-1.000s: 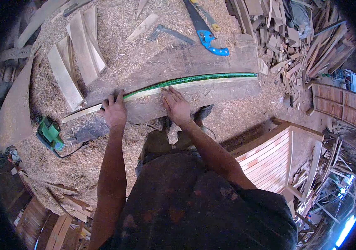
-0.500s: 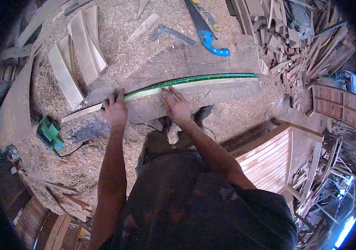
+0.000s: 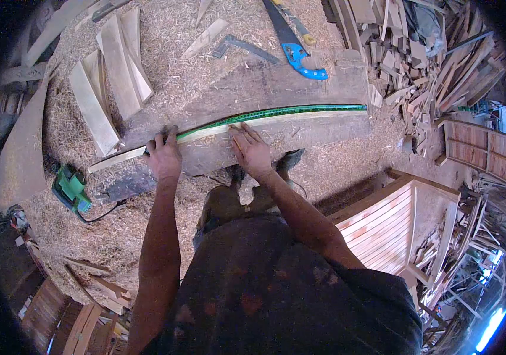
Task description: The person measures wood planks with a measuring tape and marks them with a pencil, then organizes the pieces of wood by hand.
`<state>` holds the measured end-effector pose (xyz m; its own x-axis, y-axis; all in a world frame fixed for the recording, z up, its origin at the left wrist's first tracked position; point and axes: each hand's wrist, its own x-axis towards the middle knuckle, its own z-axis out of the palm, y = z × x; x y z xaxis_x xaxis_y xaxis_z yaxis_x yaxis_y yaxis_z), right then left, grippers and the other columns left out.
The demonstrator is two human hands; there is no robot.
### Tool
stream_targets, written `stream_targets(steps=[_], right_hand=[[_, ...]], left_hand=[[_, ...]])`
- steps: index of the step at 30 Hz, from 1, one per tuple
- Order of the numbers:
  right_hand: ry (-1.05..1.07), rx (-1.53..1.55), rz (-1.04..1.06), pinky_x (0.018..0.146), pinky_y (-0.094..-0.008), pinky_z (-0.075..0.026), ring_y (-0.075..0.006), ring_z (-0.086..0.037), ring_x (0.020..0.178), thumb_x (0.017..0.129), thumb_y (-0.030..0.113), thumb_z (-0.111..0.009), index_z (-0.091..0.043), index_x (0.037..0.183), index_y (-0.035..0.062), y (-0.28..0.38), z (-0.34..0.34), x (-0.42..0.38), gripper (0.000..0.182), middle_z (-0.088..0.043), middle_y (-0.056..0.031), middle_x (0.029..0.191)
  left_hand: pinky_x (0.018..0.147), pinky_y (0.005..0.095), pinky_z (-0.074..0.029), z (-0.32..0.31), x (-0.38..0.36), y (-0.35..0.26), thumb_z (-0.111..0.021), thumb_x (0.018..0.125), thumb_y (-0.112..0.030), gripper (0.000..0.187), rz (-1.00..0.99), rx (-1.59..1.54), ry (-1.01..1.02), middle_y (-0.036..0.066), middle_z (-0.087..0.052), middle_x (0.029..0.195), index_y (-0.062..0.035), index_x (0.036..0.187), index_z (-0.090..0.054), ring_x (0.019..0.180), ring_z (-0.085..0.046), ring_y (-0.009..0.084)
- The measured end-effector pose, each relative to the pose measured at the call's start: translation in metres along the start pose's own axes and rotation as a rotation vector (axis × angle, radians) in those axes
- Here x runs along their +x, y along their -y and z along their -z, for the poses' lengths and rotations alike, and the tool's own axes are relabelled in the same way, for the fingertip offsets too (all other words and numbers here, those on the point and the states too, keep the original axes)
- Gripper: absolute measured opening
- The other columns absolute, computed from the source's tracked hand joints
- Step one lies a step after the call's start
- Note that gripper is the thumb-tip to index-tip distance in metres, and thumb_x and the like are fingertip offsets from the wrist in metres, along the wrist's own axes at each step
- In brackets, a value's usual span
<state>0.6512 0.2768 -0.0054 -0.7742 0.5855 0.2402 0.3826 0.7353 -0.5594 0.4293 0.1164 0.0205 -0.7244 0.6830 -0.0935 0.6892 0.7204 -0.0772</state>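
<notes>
A green tape measure blade [image 3: 300,109] lies stretched along a narrow pale wooden strip [image 3: 312,118], reaching almost to the strip's right end. My left hand [image 3: 165,160] is closed at the blade's left part, with a dark green bit of the tape measure showing beside the fingers. Against the middle of the strip rests my right hand [image 3: 253,155], its fingertips bent together at the edge of the blade. Whether a small thing sits between those fingers is too hard to see. Beneath the strip is a wide grey board [image 3: 223,89].
A blue-handled handsaw [image 3: 301,62] and a metal square [image 3: 244,47] lie beyond the strip. Several cut planks [image 3: 93,106] are at left, near a green power tool [image 3: 71,188] with a cord. Scrap wood [image 3: 407,65] is heaped right; a slatted wooden piece [image 3: 377,222] stands close by.
</notes>
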Motion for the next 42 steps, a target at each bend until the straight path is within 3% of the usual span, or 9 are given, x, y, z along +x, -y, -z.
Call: stream_targets(steps=[14, 26, 31, 33, 35, 36, 37, 38, 42], right_hand=[[0.008, -0.05, -0.01, 0.112, -0.0456, -0.053, -0.0367, -0.06, 0.138, 0.1, 0.018, -0.069, -0.064, 0.141, 0.0122, 0.005, 0.0, 0.002, 0.041, -0.071, -0.0108, 0.137], [-0.036, 0.03, 0.023, 0.109, -0.0472, -0.054, -0.0389, -0.063, 0.133, 0.099, 0.015, -0.069, -0.068, 0.129, 0.0082, 0.0, 0.024, -0.011, 0.03, -0.072, -0.0145, 0.132], [-0.069, 0.075, -0.206, 0.109, -0.0463, -0.053, -0.0369, -0.062, 0.134, 0.1, 0.019, -0.065, -0.065, 0.141, 0.0118, -0.054, 0.053, -0.088, 0.042, -0.069, -0.0157, 0.139], [0.015, 0.154, -0.635, 0.105, -0.0473, -0.053, -0.0388, -0.063, 0.131, 0.102, 0.023, -0.061, -0.066, 0.141, 0.0131, -0.071, 0.075, -0.125, 0.04, -0.067, -0.0175, 0.141], [0.036, 0.003, -0.93, 0.099, -0.0507, -0.055, -0.0437, -0.067, 0.121, 0.105, 0.03, -0.058, -0.067, 0.139, 0.013, -0.09, 0.104, -0.173, 0.039, -0.07, -0.021, 0.133], [-0.271, -0.07, -0.685, 0.104, -0.0456, -0.054, -0.0397, -0.071, 0.118, 0.109, 0.025, -0.055, -0.068, 0.138, 0.005, -0.158, 0.066, -0.247, 0.038, -0.074, -0.0228, 0.126], [-0.116, -0.292, -0.974, 0.1, -0.0459, -0.056, -0.0401, -0.073, 0.114, 0.109, 0.028, -0.054, -0.07, 0.133, 0.0007, -0.141, 0.094, -0.249, 0.039, -0.076, -0.0242, 0.12], [-0.293, -0.074, -0.995, 0.094, -0.0477, -0.057, -0.0396, -0.075, 0.108, 0.105, 0.029, -0.056, -0.071, 0.127, -0.0024, -0.138, 0.108, -0.271, 0.041, -0.076, -0.0265, 0.115], [-0.488, 0.127, -1.473, 0.08, -0.0476, -0.057, -0.0318, -0.072, 0.082, 0.096, 0.028, -0.063, -0.074, 0.108, 0.0, -0.187, 0.097, -0.403, 0.032, -0.075, -0.016, 0.091]], left_hand=[[0.099, 0.0659, -0.049, 0.0, -0.002, -0.001, -0.069, 0.094, -0.024, 0.056, -0.002, -0.011, -0.031, 0.005, -0.061, 0.131, -0.0398, 0.147, -0.062, 0.122, -0.058, 0.0348], [0.095, 0.0651, -0.049, 0.0, -0.003, 0.003, -0.069, 0.093, -0.023, 0.056, -0.022, -0.04, -0.044, 0.007, -0.06, 0.135, -0.036, 0.146, -0.061, 0.124, -0.056, 0.0352], [0.095, 0.0639, -0.048, 0.002, -0.004, 0.002, -0.066, 0.094, -0.023, 0.056, -0.034, -0.053, -0.057, 0.006, -0.06, 0.132, -0.0352, 0.148, -0.061, 0.122, -0.057, 0.0357], [0.095, 0.0638, -0.048, -0.003, -0.001, 0.002, -0.067, 0.094, -0.024, 0.055, -0.024, -0.048, -0.042, 0.006, -0.06, 0.132, -0.0355, 0.148, -0.061, 0.122, -0.056, 0.0362], [0.095, 0.0643, -0.048, -0.011, -0.003, 0.007, -0.066, 0.094, -0.026, 0.054, -0.08, -0.04, -0.141, 0.006, -0.06, 0.133, -0.0356, 0.148, -0.061, 0.122, -0.056, 0.0373], [0.096, 0.0648, -0.048, -0.015, -0.002, 0.008, -0.067, 0.094, -0.026, 0.055, -0.057, -0.034, -0.122, 0.006, -0.06, 0.135, -0.0357, 0.148, -0.06, 0.123, -0.056, 0.0374], [0.097, 0.0653, -0.048, -0.019, 0.0, 0.009, -0.067, 0.094, -0.027, 0.055, -0.038, -0.024, -0.1, 0.006, -0.059, 0.137, -0.0359, 0.148, -0.06, 0.124, -0.056, 0.0375], [0.097, 0.0658, -0.048, -0.02, 0.001, 0.008, -0.068, 0.094, -0.027, 0.056, -0.024, -0.014, -0.075, 0.006, -0.059, 0.139, -0.036, 0.148, -0.06, 0.124, -0.056, 0.0377], [0.102, 0.0676, -0.047, 0.001, -0.005, 0.003, -0.069, 0.092, -0.025, 0.059, -0.039, -0.035, -0.042, 0.004, -0.056, 0.15, -0.0371, 0.148, -0.059, 0.131, -0.055, 0.0392]])
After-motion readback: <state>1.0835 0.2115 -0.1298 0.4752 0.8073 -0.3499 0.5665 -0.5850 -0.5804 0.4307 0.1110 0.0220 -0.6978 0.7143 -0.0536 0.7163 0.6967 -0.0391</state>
